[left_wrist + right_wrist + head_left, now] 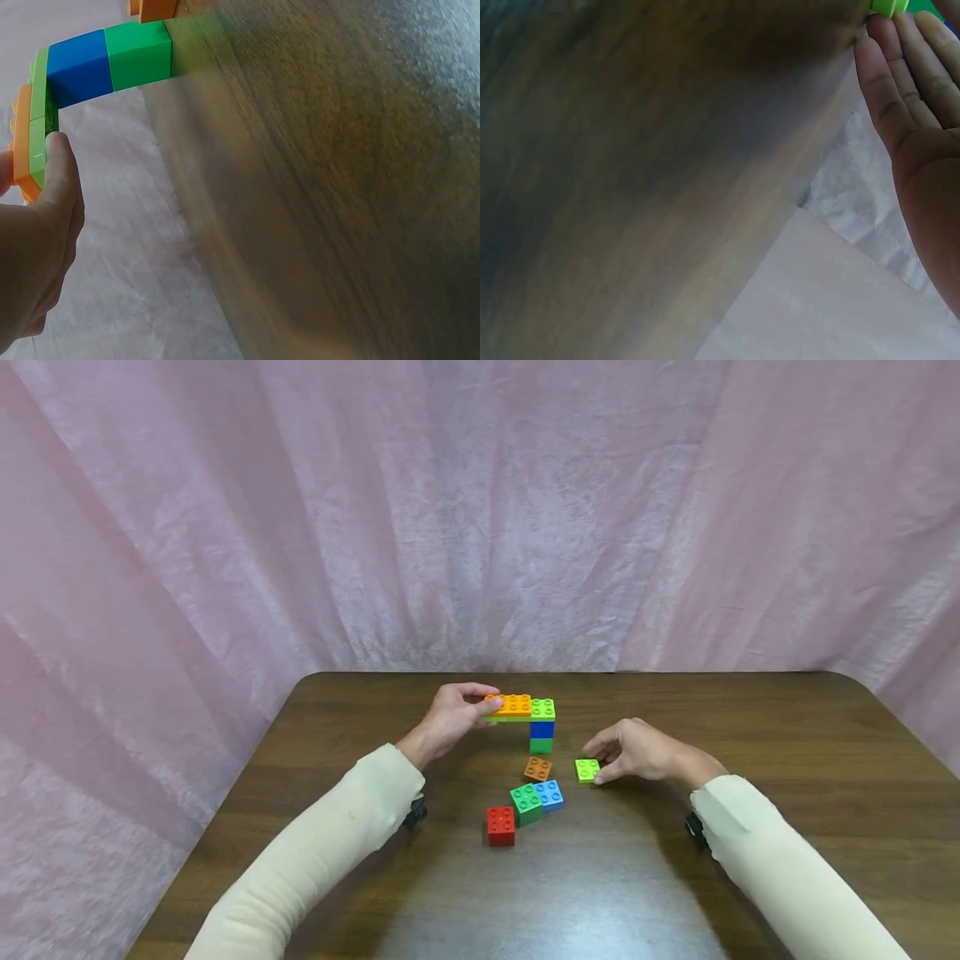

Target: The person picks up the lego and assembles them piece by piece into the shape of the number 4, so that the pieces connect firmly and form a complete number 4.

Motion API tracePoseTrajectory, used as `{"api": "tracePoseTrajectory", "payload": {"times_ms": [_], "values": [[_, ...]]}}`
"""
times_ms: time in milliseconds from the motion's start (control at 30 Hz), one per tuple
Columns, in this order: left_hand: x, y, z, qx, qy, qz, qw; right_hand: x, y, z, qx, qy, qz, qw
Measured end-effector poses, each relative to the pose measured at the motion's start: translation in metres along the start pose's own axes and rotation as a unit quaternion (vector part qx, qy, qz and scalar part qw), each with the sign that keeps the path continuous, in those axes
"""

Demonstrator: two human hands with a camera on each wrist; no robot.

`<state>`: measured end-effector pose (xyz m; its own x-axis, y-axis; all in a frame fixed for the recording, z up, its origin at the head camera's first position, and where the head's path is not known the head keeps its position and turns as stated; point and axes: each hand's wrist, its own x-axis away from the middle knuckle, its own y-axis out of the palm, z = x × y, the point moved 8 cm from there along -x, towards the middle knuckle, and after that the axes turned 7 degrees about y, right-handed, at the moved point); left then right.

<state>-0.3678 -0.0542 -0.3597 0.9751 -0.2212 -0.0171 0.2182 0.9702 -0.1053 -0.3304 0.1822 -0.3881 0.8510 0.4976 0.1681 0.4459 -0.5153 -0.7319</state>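
Observation:
My left hand (pixel 453 714) pinches the free end of a bridge-like toy brick assembly, thumb on top and fingers beneath. Its top is an orange brick (pixel 514 705) beside a lime green studded piece (pixel 542 708), with a lime green layer (pixel 37 150) underneath. A blue brick (pixel 79 67) over a green brick (pixel 139 54) forms the leg at the right end. To the right, my right hand (pixel 637 750) has its thumb at the near corner of a flat lime green brick (pixel 587 770) and its curled fingers at the far side, pinching it low over the table.
In front of the assembly lie a brown-orange brick (pixel 537 768), a light blue brick (pixel 550 795), a green brick (pixel 527 804) and a red brick (pixel 501 827). The wooden table (pixel 787 760) ends at a pink curtain (pixel 480 527) behind.

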Motion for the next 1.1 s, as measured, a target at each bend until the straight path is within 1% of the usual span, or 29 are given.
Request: {"api": "tracePoseTrajectory", "payload": {"times_ms": [267, 433, 600, 700, 900, 1100], "values": [[-0.001, 0.0, -0.003, 0.003, -0.008, 0.004, 1.0, -0.001, 0.003, -0.005, 0.033, -0.03, 0.001, 0.999], [-0.002, 0.002, -0.003, 0.005, -0.006, 0.002, 1.0, -0.002, -0.001, -0.009, 0.044, -0.044, 0.012, 0.998], [-0.002, 0.004, 0.0, 0.004, -0.004, 0.002, 1.0, -0.005, -0.009, -0.018, 0.037, -0.053, 0.021, 0.9977], [-0.002, 0.002, 0.0, 0.003, -0.006, 0.005, 1.0, -0.007, -0.015, -0.025, 0.03, -0.059, 0.029, 0.9973], [-0.001, 0.0, -0.002, -0.009, -0.017, 0.011, 0.9998, -0.008, -0.025, -0.035, 0.014, -0.066, 0.044, 0.9967], [-0.001, -0.002, -0.003, -0.004, -0.016, 0.011, 0.9998, -0.009, -0.034, -0.043, 0.017, -0.073, 0.065, 0.9951]]}}
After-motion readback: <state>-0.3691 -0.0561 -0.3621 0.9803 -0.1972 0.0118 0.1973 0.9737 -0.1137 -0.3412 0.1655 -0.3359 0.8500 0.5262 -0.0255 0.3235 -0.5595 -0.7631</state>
